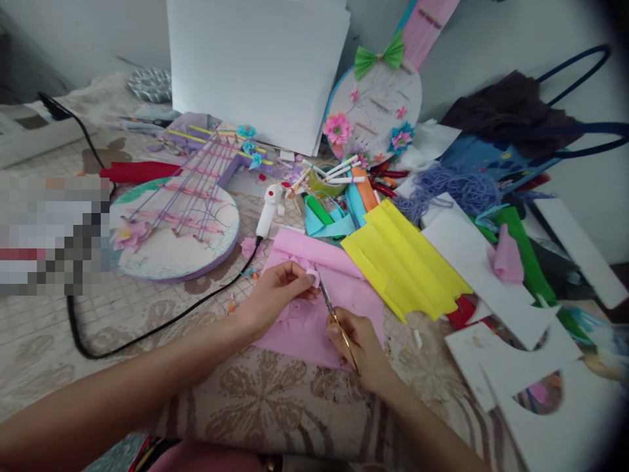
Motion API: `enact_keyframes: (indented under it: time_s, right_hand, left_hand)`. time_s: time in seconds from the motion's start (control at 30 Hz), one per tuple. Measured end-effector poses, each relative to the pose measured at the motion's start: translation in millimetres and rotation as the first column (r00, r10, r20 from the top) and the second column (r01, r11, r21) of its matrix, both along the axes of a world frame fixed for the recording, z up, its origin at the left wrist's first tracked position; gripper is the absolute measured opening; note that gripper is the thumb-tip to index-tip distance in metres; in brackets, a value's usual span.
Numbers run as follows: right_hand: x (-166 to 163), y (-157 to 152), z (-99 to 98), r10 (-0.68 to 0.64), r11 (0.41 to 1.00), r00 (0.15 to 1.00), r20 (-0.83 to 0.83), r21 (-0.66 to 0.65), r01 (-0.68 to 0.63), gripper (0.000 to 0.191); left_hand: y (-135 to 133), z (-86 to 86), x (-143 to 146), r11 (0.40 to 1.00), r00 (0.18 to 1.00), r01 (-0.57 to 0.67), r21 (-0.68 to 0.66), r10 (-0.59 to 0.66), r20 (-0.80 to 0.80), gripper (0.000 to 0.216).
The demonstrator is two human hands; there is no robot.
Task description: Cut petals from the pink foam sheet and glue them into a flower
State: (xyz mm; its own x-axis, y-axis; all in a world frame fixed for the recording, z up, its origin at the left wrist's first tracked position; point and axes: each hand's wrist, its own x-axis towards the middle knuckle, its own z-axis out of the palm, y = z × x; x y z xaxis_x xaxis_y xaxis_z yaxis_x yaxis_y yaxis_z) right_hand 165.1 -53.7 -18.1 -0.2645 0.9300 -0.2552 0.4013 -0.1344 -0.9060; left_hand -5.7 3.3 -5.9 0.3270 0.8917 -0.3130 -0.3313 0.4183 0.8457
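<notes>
My left hand (289,285) pinches a small piece of pink paper (312,275) between thumb and fingers. In my right hand (361,344) is a pair of scissors (339,321) with gold-coloured handles, their blades pointing up at the small piece. Whether the blades are parted is too fine to make out. Both hands are over a larger sheet of pink paper (366,314), rolled up along its far edge. Small pink scraps (295,316) lie on that sheet, partly hidden under my left hand.
A white glue gun (268,211) trails a black cord leftward. Left stands a string-instrument craft (181,239); another decorated one (378,105) leans behind. Yellow paper (405,259), white board offcuts (515,367) and purple yarn (455,190) lie right. Coloured rolls and sticks crowd the back.
</notes>
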Motion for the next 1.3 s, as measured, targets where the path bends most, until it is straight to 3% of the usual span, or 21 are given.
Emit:
enact_keyframes:
  time_s: [0.3,0.93,1.17,1.3]
  right_hand:
    - [3,0,-0.3,0.012,1.0,1.0,0.024,0.007,-0.013,0.038]
    - [3,3,4.7,0.032,0.999,0.997,0.07,0.009,-0.033,0.035]
    - [5,-1,9.4,0.085,0.988,0.983,-0.163,-0.114,-0.105,0.044]
    - [7,-1,10.3,0.125,0.987,0.984,-0.127,-0.084,-0.136,0.048]
  left_hand:
    - [3,-0.4,-4,0.997,0.998,0.059,0.051,-0.06,0.01,0.017]
    - [20,10.8,-17,0.97,0.97,0.242,-0.005,-0.242,0.0,0.014]
    - [22,10.5,-20,0.954,0.954,0.299,-0.019,-0.299,0.028,0.014]
    - [22,8.8,-20,0.947,0.947,0.319,-0.024,-0.318,0.055,0.013]
